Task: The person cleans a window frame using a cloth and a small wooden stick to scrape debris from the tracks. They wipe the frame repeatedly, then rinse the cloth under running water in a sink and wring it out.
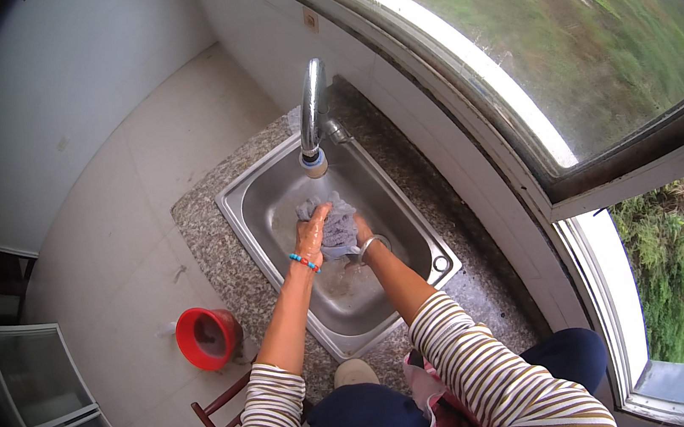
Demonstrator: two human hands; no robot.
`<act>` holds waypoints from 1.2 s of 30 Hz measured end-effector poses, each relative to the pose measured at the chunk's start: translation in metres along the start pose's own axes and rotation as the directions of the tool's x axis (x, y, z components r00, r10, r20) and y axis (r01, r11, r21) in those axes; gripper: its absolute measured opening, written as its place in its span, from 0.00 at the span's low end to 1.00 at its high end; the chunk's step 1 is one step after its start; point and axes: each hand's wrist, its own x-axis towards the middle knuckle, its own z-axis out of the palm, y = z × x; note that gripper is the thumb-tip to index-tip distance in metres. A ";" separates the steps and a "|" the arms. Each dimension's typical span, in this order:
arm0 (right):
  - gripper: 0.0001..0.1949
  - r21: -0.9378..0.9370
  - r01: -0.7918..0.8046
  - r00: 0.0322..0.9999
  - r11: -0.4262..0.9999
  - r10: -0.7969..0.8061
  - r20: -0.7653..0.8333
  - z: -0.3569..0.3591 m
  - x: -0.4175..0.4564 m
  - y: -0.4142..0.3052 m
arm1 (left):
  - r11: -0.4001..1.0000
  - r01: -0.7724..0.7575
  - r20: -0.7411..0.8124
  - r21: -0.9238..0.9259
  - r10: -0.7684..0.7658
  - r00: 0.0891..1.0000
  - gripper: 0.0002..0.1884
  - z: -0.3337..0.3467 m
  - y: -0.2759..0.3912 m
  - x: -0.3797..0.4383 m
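Observation:
A wet grey cloth (340, 230) is bunched between my two hands, over the basin of a stainless steel sink (336, 326). My left hand (312, 233) grips its left side, the thumb lying across the top. On the right side my right hand (366, 231) holds the cloth, its fingers mostly hidden beneath and behind it. Just above stands a chrome faucet (311, 111), with water spraying from its nozzle (313, 164) onto the cloth. Some cloudy water lies on the basin floor below my hands.
The sink is set in a speckled granite counter (209, 230). A red bucket (205, 339) holding liquid stands on the floor to the left, near a dark red wooden chair or stool (219, 414). Windows (539, 48) line the wall on the right. A glass-panelled cabinet (48, 377) is at far left.

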 end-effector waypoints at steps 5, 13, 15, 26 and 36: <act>0.24 0.215 -0.307 0.947 0.927 0.275 0.169 0.060 -0.032 0.013 | 0.965 -0.117 0.047 0.235 0.110 0.993 0.23 -0.077 0.004 0.007; 0.23 -0.441 0.168 0.915 0.882 -0.305 -0.263 0.080 -0.002 -0.015 | 0.756 0.475 0.069 -0.451 -0.501 0.863 0.62 -0.075 -0.019 0.016; 0.24 -0.660 0.095 0.937 0.745 -0.291 -0.194 0.107 -0.038 0.015 | 0.758 0.409 0.093 -0.507 -0.424 0.901 0.59 -0.095 -0.044 0.023; 0.22 -0.962 0.274 0.701 -0.004 -0.684 0.203 0.161 -0.120 0.032 | 0.855 0.177 0.415 -0.487 0.049 0.909 0.25 -0.136 -0.083 0.052; 0.31 -0.813 -0.195 0.788 0.549 -0.406 -0.463 0.124 -0.015 -0.025 | 0.930 0.095 0.032 -0.354 -0.089 0.995 0.30 -0.103 -0.052 0.032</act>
